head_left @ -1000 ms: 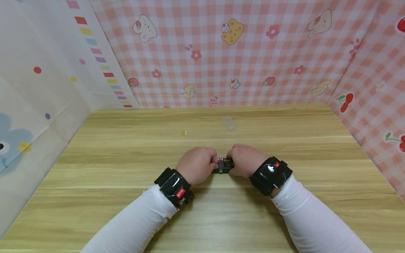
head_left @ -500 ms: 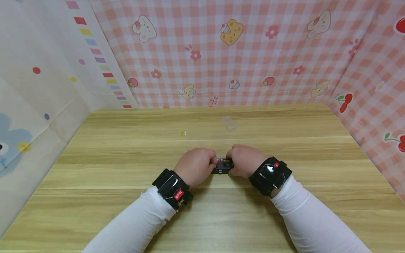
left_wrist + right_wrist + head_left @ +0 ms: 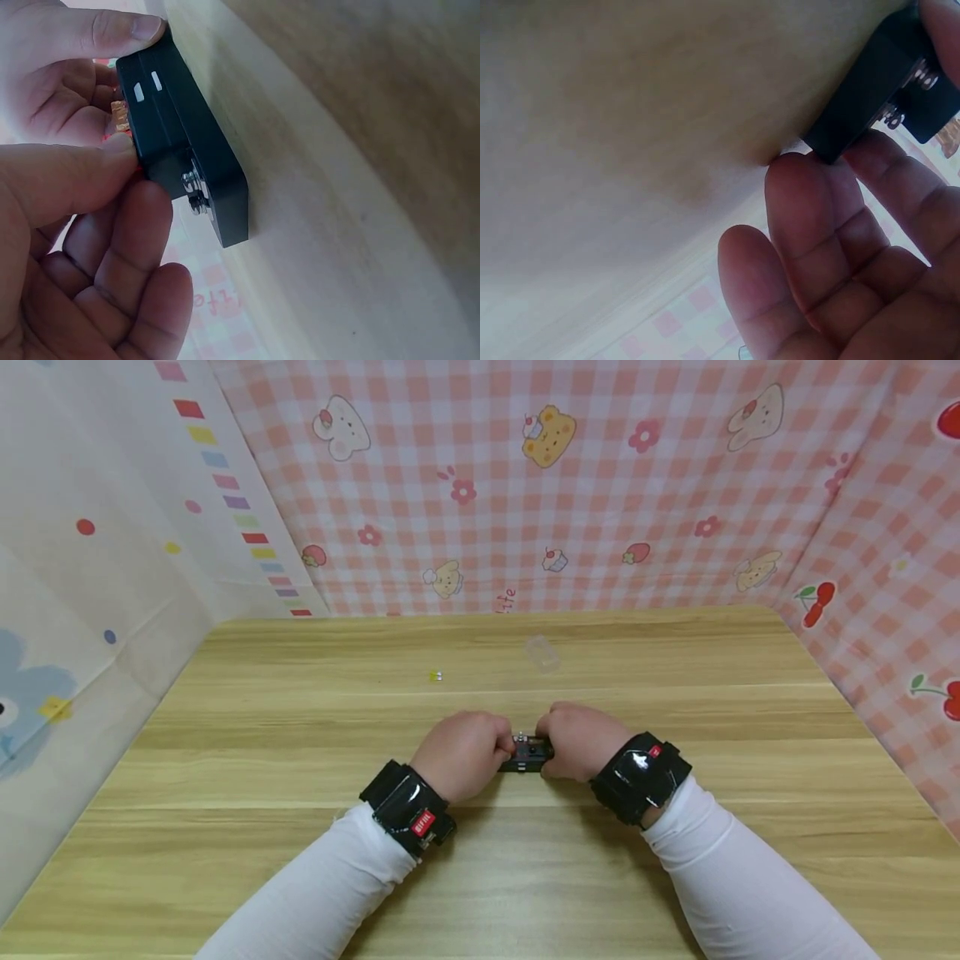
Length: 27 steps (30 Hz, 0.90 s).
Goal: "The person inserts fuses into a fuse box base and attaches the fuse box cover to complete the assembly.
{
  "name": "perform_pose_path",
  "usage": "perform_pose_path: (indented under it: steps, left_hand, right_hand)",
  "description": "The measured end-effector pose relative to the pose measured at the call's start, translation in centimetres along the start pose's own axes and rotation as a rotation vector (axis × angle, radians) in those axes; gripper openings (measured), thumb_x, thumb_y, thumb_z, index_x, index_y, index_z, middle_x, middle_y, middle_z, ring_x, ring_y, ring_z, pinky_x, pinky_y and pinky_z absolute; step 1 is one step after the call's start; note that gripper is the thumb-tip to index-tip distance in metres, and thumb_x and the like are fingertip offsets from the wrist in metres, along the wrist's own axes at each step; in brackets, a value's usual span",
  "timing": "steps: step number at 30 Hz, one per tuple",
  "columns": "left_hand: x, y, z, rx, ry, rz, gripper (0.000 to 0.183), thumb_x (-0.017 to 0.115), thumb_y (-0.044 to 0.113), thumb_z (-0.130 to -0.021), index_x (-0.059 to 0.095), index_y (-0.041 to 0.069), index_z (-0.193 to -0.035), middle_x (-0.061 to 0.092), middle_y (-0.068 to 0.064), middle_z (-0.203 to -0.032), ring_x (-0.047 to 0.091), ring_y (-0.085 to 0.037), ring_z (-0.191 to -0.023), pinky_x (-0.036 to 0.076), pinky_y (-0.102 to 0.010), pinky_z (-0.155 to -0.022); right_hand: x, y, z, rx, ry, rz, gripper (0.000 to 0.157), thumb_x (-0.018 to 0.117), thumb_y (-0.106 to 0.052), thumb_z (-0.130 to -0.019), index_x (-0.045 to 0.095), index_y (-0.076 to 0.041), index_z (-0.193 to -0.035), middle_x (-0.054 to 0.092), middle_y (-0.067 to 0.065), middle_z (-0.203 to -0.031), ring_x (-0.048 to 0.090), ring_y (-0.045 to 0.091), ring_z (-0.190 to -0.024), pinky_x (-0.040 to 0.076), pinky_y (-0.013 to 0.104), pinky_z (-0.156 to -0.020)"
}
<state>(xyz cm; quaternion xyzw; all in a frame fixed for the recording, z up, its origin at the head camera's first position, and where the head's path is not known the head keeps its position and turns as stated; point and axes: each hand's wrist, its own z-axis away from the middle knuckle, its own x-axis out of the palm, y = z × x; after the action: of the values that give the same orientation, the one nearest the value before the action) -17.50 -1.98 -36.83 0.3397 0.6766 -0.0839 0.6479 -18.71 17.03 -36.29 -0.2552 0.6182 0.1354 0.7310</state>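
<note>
A black fuse block point(image 3: 534, 765) with metal screw terminals at its ends sits low over the table, between the two hands. At its left side my left hand point(image 3: 459, 756) has thumb and forefinger pinching a small red fuse point(image 3: 120, 136), mostly covered by the fingertips, against the block's top face. The left wrist view shows two pale slots along the block's side and copper-coloured metal beside the fuse. My right hand point(image 3: 585, 741) grips the block's right end, its thumb on the near side and fingers on the far side.
Farther back on the wooden table point(image 3: 300, 835) lie a tiny yellow fuse-like piece point(image 3: 436, 676) with silvery ends and a clear plastic cover point(image 3: 543, 653). A pink checked cloth point(image 3: 480, 527) hangs behind the table's back edge, with patterned cloth on both sides.
</note>
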Motion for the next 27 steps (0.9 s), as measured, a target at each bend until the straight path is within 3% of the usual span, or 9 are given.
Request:
perform_pose_path:
  steps: [27]
  left_hand:
    - [-0.36, -0.08, -0.01, -0.027, -0.037, 0.005, 0.009, 0.066, 0.019, -0.086, 0.069, 0.022, -0.078, 0.060, 0.014, -0.074, 0.050, -0.005, -0.060, 0.044, -0.025, -0.056]
  right_hand:
    - [0.08, 0.06, -0.02, -0.009, 0.001, 0.001, 0.025, 0.081, -0.024, -0.064, 0.066, -0.012, -0.081, 0.052, -0.001, -0.077, 0.048, 0.015, -0.063, 0.042, 0.029, -0.057]
